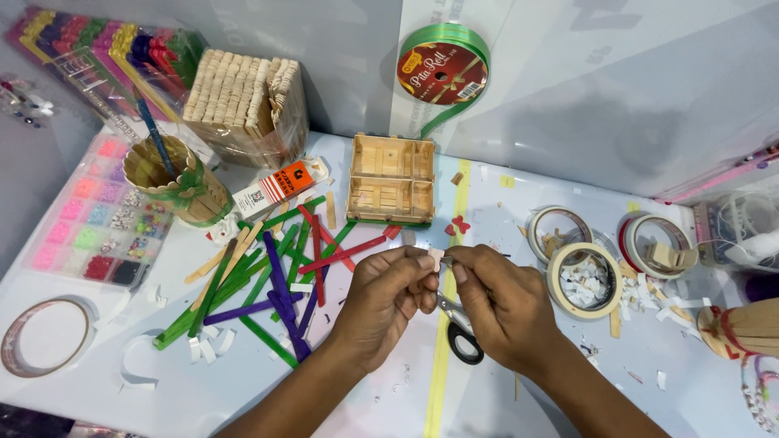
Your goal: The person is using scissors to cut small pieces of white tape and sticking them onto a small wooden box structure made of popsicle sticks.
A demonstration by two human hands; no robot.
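Wooden craft sticks [268, 280], dyed green, red and purple with a few left plain, lie scattered on the white table [381, 405] in the head view, left of centre. Both hands meet just above this surface near the middle of the frame. The left hand [381, 296] has thumb and forefinger pressed together on a small pale piece [436, 255]; the material of the piece cannot be told. The right hand [503, 304] pinches the same piece from the other side, fingertips touching those of the left hand. The right hand also carries a pair of scissors [458, 328]: the metal blades run under the fingers and one black handle loop hangs below the palm.

Behind the hands stands an open box of plain sticks [389, 180], divided into compartments. Two small red shapes [457, 226] lie just to its right. A green ribbon spool [443, 69] leans against the back wall. At the left are a round stick-built cup [174, 182], a bundled block of plain sticks [243, 97], an orange-and-white carton [276, 188] and a clear bead organiser [93, 215]. A tape roll [45, 337] lies at the near left. At the right, three tape rolls [584, 280] sit close together, one holding white paper scraps.
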